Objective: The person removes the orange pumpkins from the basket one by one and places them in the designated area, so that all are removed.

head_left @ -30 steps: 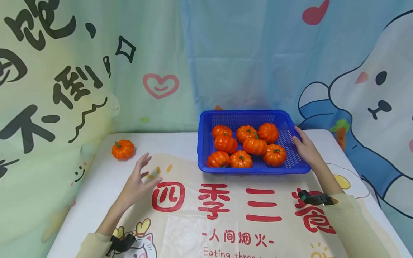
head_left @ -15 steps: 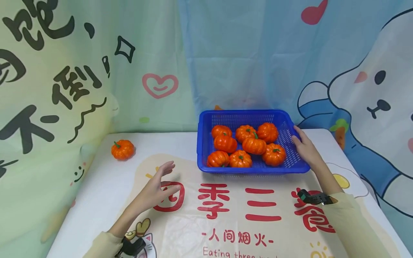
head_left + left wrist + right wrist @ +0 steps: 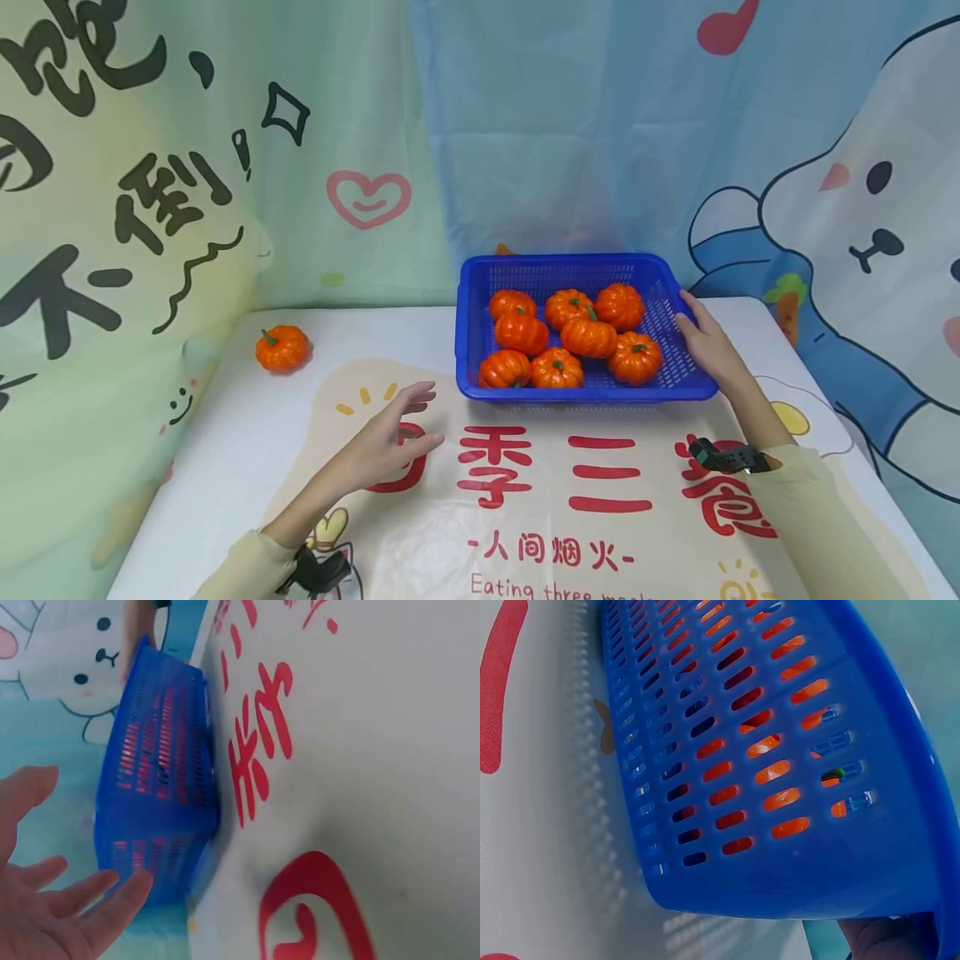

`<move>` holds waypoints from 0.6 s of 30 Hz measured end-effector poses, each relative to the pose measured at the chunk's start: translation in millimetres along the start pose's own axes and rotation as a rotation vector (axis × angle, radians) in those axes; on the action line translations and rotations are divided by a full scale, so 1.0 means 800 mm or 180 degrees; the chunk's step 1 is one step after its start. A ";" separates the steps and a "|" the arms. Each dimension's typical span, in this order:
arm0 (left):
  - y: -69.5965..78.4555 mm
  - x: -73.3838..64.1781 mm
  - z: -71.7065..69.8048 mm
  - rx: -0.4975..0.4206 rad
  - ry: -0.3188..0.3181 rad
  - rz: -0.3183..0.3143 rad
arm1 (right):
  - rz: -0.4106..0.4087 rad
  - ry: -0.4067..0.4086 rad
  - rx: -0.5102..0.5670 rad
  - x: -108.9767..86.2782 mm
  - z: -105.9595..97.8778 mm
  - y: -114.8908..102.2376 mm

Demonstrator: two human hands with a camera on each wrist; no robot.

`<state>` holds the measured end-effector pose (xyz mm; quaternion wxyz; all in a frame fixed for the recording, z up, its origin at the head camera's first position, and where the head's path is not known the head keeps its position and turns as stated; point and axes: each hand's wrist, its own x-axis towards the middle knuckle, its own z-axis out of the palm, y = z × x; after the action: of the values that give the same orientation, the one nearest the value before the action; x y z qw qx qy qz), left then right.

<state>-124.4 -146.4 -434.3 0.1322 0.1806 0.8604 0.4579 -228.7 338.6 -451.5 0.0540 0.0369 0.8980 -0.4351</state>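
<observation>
Resting in the blue basket (image 3: 585,395) are eight pumpkins (image 3: 587,338).

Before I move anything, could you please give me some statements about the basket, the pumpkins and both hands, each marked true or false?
1. One pumpkin lies outside the basket. True.
2. The basket is empty. False: eight pumpkins show inside.
3. The left hand holds nothing. True.
4. The right hand touches the basket. True.
5. The outside pumpkin is nearer the right hand. False: it is nearer the left hand.
6. The basket is red. False: it is blue.
</observation>
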 end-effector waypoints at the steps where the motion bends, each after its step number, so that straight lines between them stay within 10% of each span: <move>1: 0.002 0.001 0.000 -0.0038 -0.0020 0.0041 | 0.0008 -0.0006 0.0001 -0.001 0.000 0.000; 10: 0.053 0.028 0.006 -0.0204 -0.0457 0.0300 | 0.0053 -0.0035 0.0010 -0.004 -0.001 -0.002; 18: 0.095 0.123 -0.006 0.0485 -0.0756 0.0142 | 0.0061 -0.0022 -0.0003 -0.001 -0.001 -0.002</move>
<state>-200.2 -68.2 -373.9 0.2088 0.2621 0.8667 0.3695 -228.4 338.5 -449.6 0.0612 0.0440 0.8976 -0.4342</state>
